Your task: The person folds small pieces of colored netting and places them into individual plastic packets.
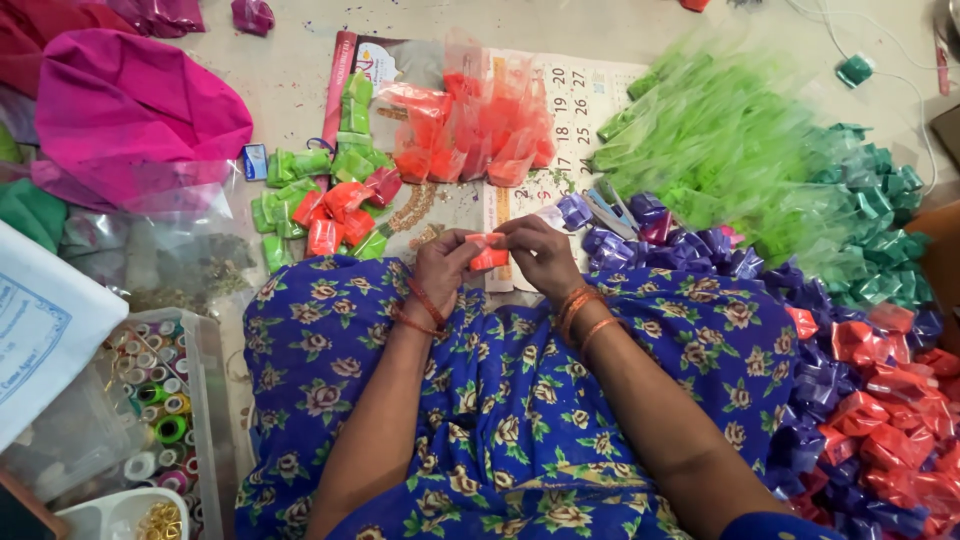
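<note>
In the head view, both hands are meeting just above the lap, over blue flowered cloth (520,400), and pinching one small orange-red packet (487,252) between them. The left hand (443,268) is closing its fingertips on the packet's left end, and the right hand (540,255) is gripping its right end from above with thumb and fingers. The packet is lying with its long axis running roughly left to right across the view, slightly tilted, one end pointing toward each hand. It is looking like a little glossy plastic pouch filled with orange-red powder, its top edge paler and crumpled; finer detail is too blurred to tell. It is sitting at the near edge of a calendar sheet (590,95) spread on the floor. On that sheet a heap of orange packets (470,130) is lying, with a scatter of green and red packets (325,195) just to the left. To the right, big piles of light green packets (720,150), dark green packets (880,220), purple packets (800,390) and red packets (900,400) are spreading along the floor. At lower left, a clear plastic box (205,400) is holding spools of thread in many colours, and a white tray (105,515) beside it is holding small gold pieces. A bag of pink powder (130,110) is resting at upper left.
</note>
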